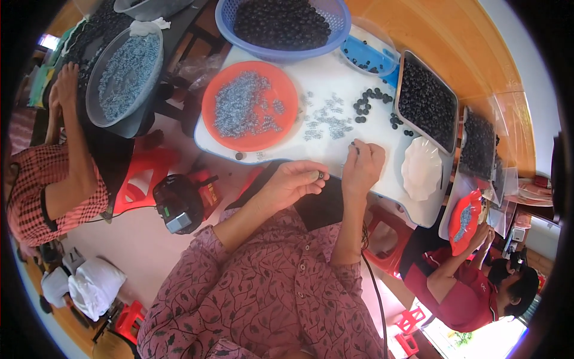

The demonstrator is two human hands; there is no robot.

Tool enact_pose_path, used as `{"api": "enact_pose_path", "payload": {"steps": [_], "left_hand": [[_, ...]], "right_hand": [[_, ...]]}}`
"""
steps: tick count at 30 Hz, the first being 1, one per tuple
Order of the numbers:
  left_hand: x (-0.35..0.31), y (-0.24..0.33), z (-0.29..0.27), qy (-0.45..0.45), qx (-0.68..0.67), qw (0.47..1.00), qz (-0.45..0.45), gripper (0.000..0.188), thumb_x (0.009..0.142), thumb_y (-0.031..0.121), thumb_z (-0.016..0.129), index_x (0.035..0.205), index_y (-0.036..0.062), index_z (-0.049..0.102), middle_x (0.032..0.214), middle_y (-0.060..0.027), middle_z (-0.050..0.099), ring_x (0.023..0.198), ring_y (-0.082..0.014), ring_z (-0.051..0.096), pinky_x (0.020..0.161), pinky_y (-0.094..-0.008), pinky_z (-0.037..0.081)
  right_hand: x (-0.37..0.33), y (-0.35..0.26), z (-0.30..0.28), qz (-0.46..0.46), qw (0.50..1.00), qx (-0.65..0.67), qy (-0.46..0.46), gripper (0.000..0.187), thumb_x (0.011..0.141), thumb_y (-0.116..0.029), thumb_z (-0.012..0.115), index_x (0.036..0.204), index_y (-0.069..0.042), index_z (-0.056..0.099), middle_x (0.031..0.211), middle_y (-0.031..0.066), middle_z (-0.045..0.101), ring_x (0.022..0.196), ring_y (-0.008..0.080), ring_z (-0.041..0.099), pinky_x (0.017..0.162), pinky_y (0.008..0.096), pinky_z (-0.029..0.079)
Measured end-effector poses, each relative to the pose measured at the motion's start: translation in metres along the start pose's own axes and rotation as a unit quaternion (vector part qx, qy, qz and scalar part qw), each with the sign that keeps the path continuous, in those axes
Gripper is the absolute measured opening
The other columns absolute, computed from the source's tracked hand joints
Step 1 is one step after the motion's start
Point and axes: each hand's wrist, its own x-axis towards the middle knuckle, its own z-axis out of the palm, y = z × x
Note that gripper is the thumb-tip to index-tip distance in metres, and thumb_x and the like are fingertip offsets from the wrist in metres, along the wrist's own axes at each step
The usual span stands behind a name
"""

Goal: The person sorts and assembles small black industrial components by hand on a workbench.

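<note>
My left hand (293,184) is just off the table's near edge, thumb and fingers pinched on a small black part (321,175). Close beside it, my right hand (366,164) is over the edge with its fingers curled round another small black piece (357,144). Beyond the hands, small metal springs (329,122) are scattered on the white tabletop (281,163). Many more springs (242,102) fill an orange-red plate (287,128) to the left. Black round parts (365,103) lie loose to the right of the scattered springs.
A blue-purple basket (281,55) of black parts stands at the back. On the right are a metal-rimmed tray (457,128) of black parts and a white scalloped dish (421,167). Co-workers sit at both sides; a grey tub (89,105) of springs is far left.
</note>
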Motion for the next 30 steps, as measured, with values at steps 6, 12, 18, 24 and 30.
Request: {"api": "enact_pose_path", "payload": {"steps": [6, 12, 18, 24, 30], "left_hand": [[0.0, 0.001, 0.0, 0.008, -0.004, 1.0, -0.006, 0.027, 0.094, 0.004, 0.057, 0.118, -0.0061, 0.059, 0.105, -0.0147, 0.065, 0.089, -0.017, 0.065, 0.077, -0.0276, 0.056], [0.005, 0.004, 0.011, 0.001, -0.004, 1.0, 0.007, 0.027, 0.094, 0.004, 0.056, 0.119, -0.0058, 0.058, 0.106, -0.0149, 0.064, 0.088, -0.0171, 0.065, 0.077, -0.0279, 0.056], [0.011, 0.003, 0.021, -0.018, -0.009, 1.0, 0.017, 0.027, 0.095, 0.005, 0.056, 0.12, -0.0056, 0.058, 0.106, -0.0144, 0.065, 0.088, -0.017, 0.066, 0.076, -0.0281, 0.056], [0.011, 0.001, 0.023, -0.011, 0.0, 1.0, 0.017, 0.027, 0.095, 0.004, 0.056, 0.119, -0.0049, 0.059, 0.105, -0.0136, 0.066, 0.086, -0.0155, 0.066, 0.077, -0.0279, 0.057], [0.011, -0.002, 0.022, -0.011, 0.009, 1.0, 0.014, 0.028, 0.095, 0.004, 0.055, 0.121, -0.005, 0.059, 0.107, -0.0127, 0.066, 0.086, -0.0149, 0.066, 0.077, -0.0275, 0.056]], "right_hand": [[-0.005, -0.006, -0.009, 0.116, 0.974, 0.192, -0.032, 0.011, 0.086, -0.003, 0.065, 0.096, -0.001, 0.063, 0.095, 0.0096, 0.061, 0.08, 0.0184, 0.059, 0.07, 0.0294, 0.048], [-0.018, -0.013, -0.031, 0.279, 0.778, 0.548, -0.127, 0.011, 0.094, -0.004, 0.057, 0.103, 0.001, 0.061, 0.1, 0.0072, 0.066, 0.079, 0.0099, 0.059, 0.069, 0.0235, 0.048], [-0.027, -0.02, -0.041, 0.28, 0.763, 0.567, -0.136, 0.016, 0.094, -0.004, 0.058, 0.109, 0.001, 0.062, 0.098, 0.0052, 0.064, 0.08, 0.0081, 0.058, 0.069, 0.0214, 0.047], [-0.029, -0.024, -0.048, 0.217, 0.83, 0.491, -0.155, 0.02, 0.093, -0.001, 0.058, 0.112, -0.002, 0.063, 0.095, 0.0018, 0.06, 0.083, 0.0067, 0.056, 0.071, 0.02, 0.046], [-0.034, -0.028, -0.047, 0.208, 0.844, 0.477, -0.128, 0.026, 0.091, 0.003, 0.059, 0.116, -0.001, 0.058, 0.098, 0.0027, 0.061, 0.086, 0.0077, 0.057, 0.077, 0.0208, 0.047]]}}
